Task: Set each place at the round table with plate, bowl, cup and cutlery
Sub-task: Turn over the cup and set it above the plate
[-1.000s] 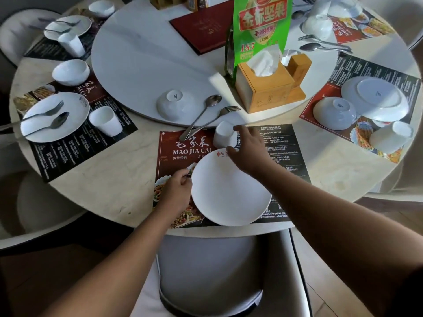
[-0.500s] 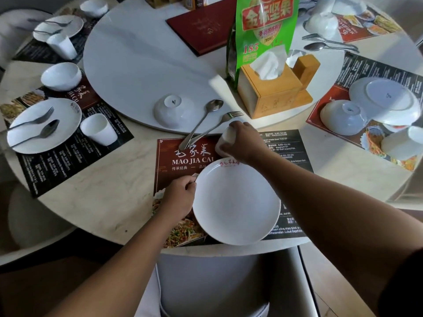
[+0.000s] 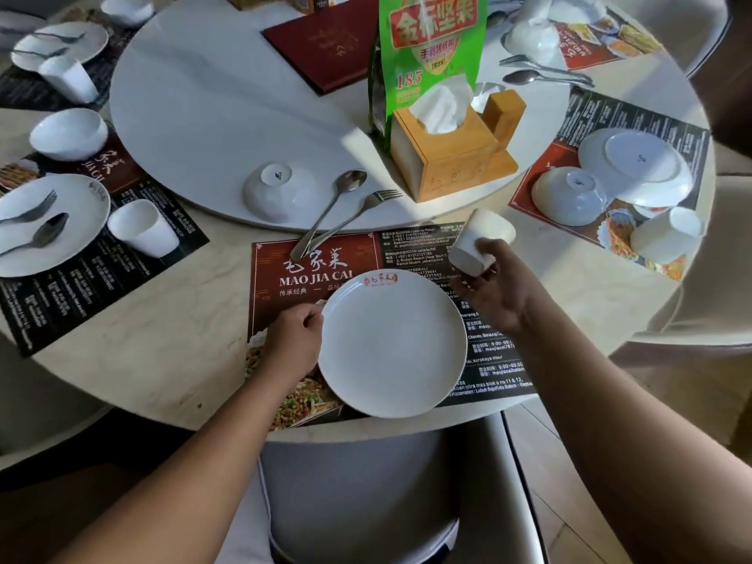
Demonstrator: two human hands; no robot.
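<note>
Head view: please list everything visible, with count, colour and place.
plates: four, white; one near, two left, one right
bowls: at least four, white; turntable, two left, one right
cups: four, white; one held, two left, one right
cutlery pairs: four, steel; near, left plates, far right
mats: five, red-black; table edge
tissue box: one, wooden; turntable
bag: one, green; by box
menu: one, dark red; turntable
chairs: several, grey; around
left hand: grips near plate's rim
right hand: holds cup

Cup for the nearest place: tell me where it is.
Head view, right of centre: the cup is held tilted in the right hand, above the placemat, beyond the plate.
</note>
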